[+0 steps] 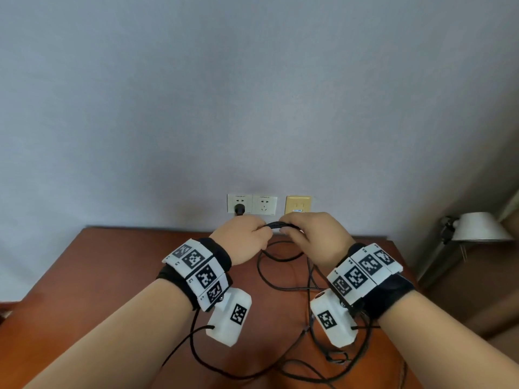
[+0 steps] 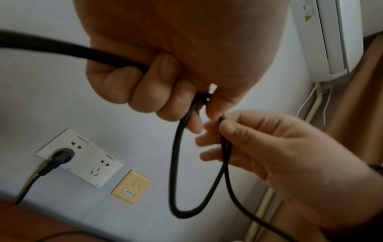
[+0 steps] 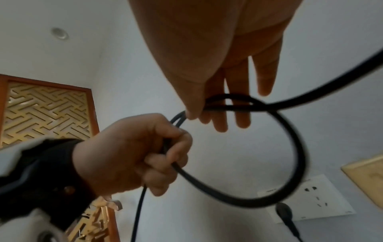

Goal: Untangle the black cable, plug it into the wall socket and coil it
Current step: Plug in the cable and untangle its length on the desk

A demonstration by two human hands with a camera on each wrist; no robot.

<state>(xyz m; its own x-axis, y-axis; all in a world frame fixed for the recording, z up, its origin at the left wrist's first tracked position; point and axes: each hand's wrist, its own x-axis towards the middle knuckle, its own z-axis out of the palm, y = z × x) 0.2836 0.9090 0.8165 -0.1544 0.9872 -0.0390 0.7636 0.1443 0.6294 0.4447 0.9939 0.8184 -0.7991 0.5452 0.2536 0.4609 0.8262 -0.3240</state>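
Pale grey wall [image 1: 252, 94] filling the view, reddish-brown wooden worktop [image 1: 112, 276] butting against it, white lampshade [image 1: 477, 227] sitting right, brown curtain [image 2: 360, 98] hanging beside air conditioner [image 2: 331, 32].

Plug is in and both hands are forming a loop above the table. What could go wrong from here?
1. The left hand grips the cable that runs toward the plug; pulling slack while coiling may tug it out of the socket.
2. The right hand only pinches the loop, other fingers straight, so it could slip free.
3. Loose strands cross on the table and may knot again.
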